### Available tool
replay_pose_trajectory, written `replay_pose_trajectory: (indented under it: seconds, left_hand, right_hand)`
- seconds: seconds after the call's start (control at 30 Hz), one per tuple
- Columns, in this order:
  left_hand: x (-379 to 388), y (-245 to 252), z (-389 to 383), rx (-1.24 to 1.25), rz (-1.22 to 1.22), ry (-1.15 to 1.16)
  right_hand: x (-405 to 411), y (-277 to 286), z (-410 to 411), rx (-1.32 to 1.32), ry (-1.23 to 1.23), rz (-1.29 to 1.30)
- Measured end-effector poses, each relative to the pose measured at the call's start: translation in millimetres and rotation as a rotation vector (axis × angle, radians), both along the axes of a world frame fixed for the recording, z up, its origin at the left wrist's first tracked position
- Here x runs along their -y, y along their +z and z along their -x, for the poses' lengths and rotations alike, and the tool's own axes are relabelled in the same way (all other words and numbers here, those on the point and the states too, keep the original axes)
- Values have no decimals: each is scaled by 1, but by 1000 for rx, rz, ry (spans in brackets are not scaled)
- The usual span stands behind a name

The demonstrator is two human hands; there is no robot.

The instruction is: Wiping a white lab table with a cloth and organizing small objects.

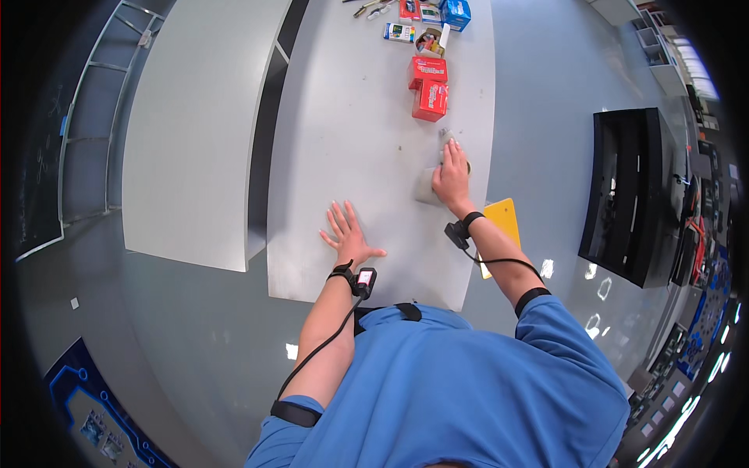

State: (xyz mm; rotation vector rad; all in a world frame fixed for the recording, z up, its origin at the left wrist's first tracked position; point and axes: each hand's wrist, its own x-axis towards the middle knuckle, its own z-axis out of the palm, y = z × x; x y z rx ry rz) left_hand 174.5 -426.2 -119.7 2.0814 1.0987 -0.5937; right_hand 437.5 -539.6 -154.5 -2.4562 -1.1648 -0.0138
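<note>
My left hand (351, 235) rests on the light grey tabletop (363, 152) with its fingers spread and nothing in it. Over a pale grey object (428, 186) near the table's right edge lies my right hand (452, 175); its fingers point away from me and cover part of that object. A small pale tip (446, 134) shows just past the fingertips. The hand hides what the object is and whether the fingers grip it. Two red boxes (431, 100) stand touching each other beyond the right hand.
Farther back are an open box of coloured sticks (431, 44), a white box (399, 33), a blue box (456, 14) and several pens (368, 7). A yellow panel (503, 222) is beside the table's right edge. Left of the table stands a white cabinet (193, 140).
</note>
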Motion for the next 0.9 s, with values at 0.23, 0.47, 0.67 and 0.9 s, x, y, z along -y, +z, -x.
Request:
replay_pose_trajectory:
  seconds: [0.23, 0.47, 0.67, 0.9]
  left_hand:
    - [1, -8, 2, 4, -26, -2]
    - [0, -13, -7, -91, -91, -100]
    - [-6, -9, 6, -18, -68, -52]
    - [-5, -26, 12, 284, -143, 167]
  right_hand:
    - [-59, 4, 106, -159, 106, -38]
    - [-107, 1, 89, -579, 0, -350]
    - [-18, -10, 47, -19, -566, 21]
    - [32, -13, 47, 72, -556, 111]
